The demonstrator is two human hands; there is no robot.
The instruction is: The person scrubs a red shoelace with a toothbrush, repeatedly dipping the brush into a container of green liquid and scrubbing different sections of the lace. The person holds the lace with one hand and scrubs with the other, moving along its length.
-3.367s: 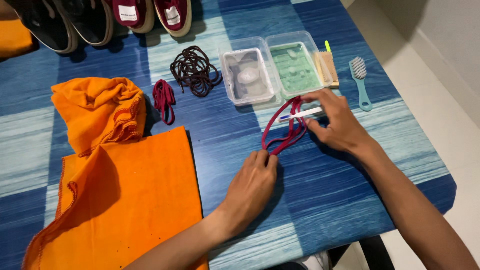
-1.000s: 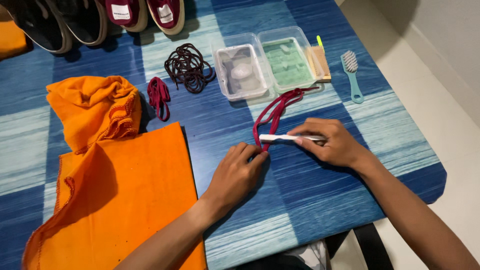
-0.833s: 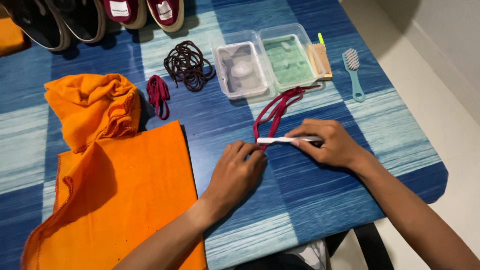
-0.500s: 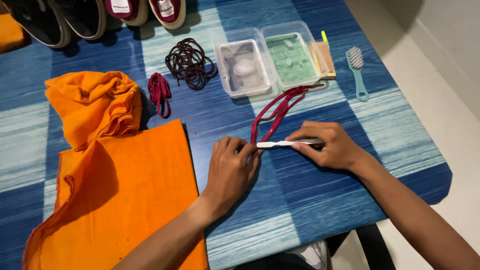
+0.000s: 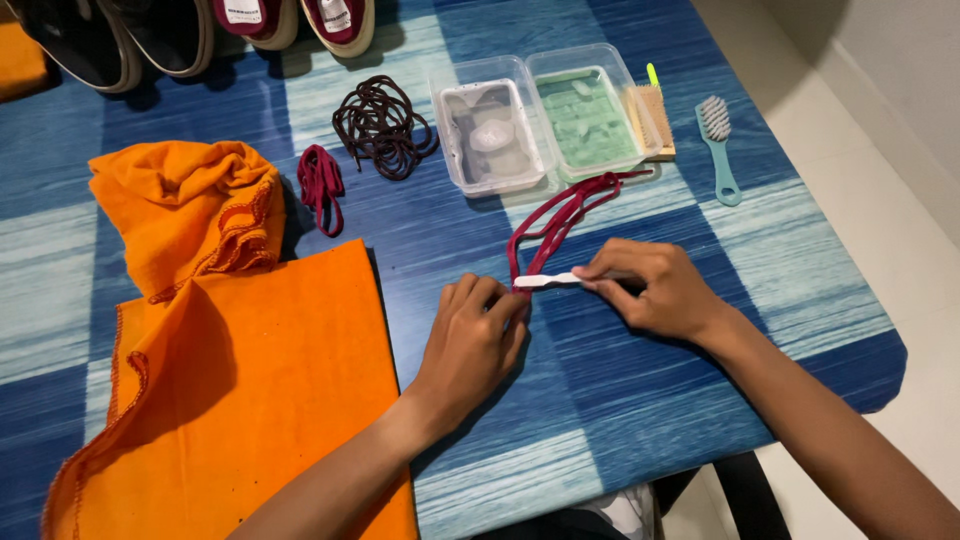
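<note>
**Two hands working a maroon lace with a white tool**

The worktop (image 5: pixel 640 420) is filling the frame, covered in a blue and pale striped cloth. On its left side a big orange cloth (image 5: pixel 250 400) is lying partly flat, with its upper end bunched into a heap. Along the far edge, shoes (image 5: pixel 180 30) are sitting in a row, dark ones to the left and maroon ones beside them.

Right of centre, two clear tubs are standing side by side and touching: the grey tub (image 5: pixel 490 135) is holding cloudy water and the green tub (image 5: pixel 590 115) is holding greenish water. A wooden brush (image 5: pixel 652 115) is leaning at the green tub's right wall, and a teal brush (image 5: pixel 718 145) is lying just beyond it, handle pointing toward the person.

A dark lace (image 5: pixel 382 125) is lying in a loose coil left of the tubs, and a small folded maroon bundle (image 5: pixel 320 185) is resting between it and the orange heap.

Now the middle: the lace (image 5: pixel 555 220) is trailing from the tubs down toward the hands. The left hand (image 5: pixel 470 340) is curled, fingertips pinning the lace's near end to the worktop. The right hand (image 5: pixel 655 290) is closed around a slim white tool (image 5: pixel 548 281), whose tip is pressing on the lace just beside the left fingers.
</note>
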